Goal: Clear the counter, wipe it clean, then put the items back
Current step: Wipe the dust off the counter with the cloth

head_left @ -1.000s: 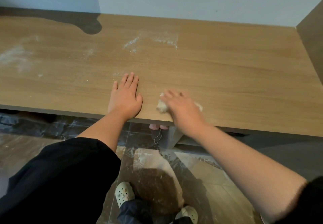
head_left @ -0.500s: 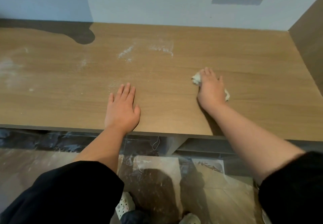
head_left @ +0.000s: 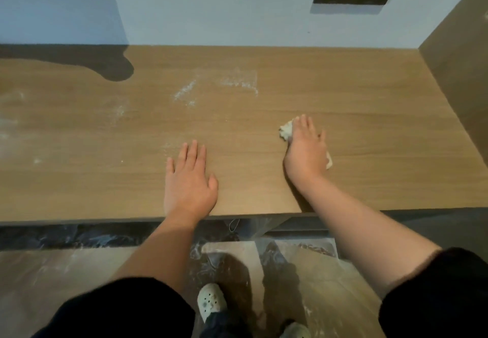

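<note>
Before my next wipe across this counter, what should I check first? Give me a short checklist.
1. Cloth under control: ok, the right hand presses the cloth flat on the counter, fingers straight.
2. Support: ok, the left hand lies flat near the counter's front, holding nothing.
3. Dust gone: not ok, white streaks lie beyond the left hand, with faint patches further left.
4. Area right of the right hand: ok, no residue visible.
5. Cloth clean enough: cannot tell, the hand hides most of it.
</note>
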Demonstrator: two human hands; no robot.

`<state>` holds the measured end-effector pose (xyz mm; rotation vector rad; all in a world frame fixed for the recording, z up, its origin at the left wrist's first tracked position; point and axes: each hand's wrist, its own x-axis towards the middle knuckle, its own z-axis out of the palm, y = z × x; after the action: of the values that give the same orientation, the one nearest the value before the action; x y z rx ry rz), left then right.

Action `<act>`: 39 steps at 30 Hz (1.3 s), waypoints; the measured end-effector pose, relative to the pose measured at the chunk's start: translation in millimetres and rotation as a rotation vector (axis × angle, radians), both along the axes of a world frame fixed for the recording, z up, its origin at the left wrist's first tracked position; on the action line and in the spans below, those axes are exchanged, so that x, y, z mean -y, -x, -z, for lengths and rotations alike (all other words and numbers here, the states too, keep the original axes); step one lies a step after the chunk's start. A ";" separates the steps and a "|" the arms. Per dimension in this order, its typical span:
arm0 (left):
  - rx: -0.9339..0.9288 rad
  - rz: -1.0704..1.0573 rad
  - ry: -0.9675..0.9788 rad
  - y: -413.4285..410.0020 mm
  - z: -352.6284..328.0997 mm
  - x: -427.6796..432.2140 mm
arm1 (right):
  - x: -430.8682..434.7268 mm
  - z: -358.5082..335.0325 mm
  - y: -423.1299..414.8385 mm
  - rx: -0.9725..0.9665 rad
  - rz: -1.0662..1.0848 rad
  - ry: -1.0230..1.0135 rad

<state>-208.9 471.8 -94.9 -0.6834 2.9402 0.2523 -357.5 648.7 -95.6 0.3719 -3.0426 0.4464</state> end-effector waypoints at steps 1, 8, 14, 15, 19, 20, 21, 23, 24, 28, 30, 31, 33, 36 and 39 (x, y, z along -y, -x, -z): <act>-0.002 0.004 -0.004 -0.1 -0.4 0.1 | 9.8 2.3 -14.8 0.001 -0.022 -0.007; -0.113 0.033 -0.236 4.5 -19.0 16.0 | 48.9 -9.4 -43.9 0.135 -0.077 0.127; -0.161 0.156 -0.034 38.2 -32.6 98.4 | 75.2 -5.7 -7.4 0.093 0.185 -0.076; -0.154 0.119 -0.025 46.1 -31.6 111.2 | 83.1 -3.4 -10.2 0.086 0.136 -0.088; -0.081 0.007 -0.007 71.7 -20.4 140.6 | 94.5 -0.9 -8.1 0.113 -0.003 -0.059; -0.073 -0.001 -0.014 77.3 -17.2 143.3 | 92.8 -2.0 -6.6 0.123 -0.008 -0.009; -0.072 -0.005 -0.024 82.4 -14.6 144.9 | 91.5 -5.0 -4.9 0.133 0.014 0.072; -0.074 -0.006 -0.041 90.4 -9.0 147.0 | 89.9 -12.5 6.4 0.097 0.130 0.234; -0.073 -0.005 -0.044 92.6 -5.6 147.4 | 89.5 -15.6 20.3 0.051 0.203 0.275; -0.095 0.017 -0.040 93.9 5.4 147.5 | 90.1 -19.1 95.2 0.027 0.382 0.259; -0.094 0.019 -0.040 95.3 6.7 148.4 | 99.2 -13.5 115.0 0.059 0.430 0.226; -0.084 0.018 -0.032 97.0 7.4 149.6 | 107.5 -10.5 117.7 0.048 0.423 0.194; -0.055 0.016 -0.019 99.9 8.3 150.9 | 127.0 -6.5 112.8 0.005 0.366 0.161; -0.035 0.018 -0.013 101.1 8.6 150.3 | 157.7 -4.7 88.6 -0.010 0.271 0.175; -0.020 0.020 -0.002 102.2 7.0 148.9 | 185.8 -4.9 52.9 0.024 0.071 0.166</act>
<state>-311.1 322.9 -101.9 -0.6541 2.9639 0.2622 -410.5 462.8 -90.7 0.2510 -3.0013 0.6977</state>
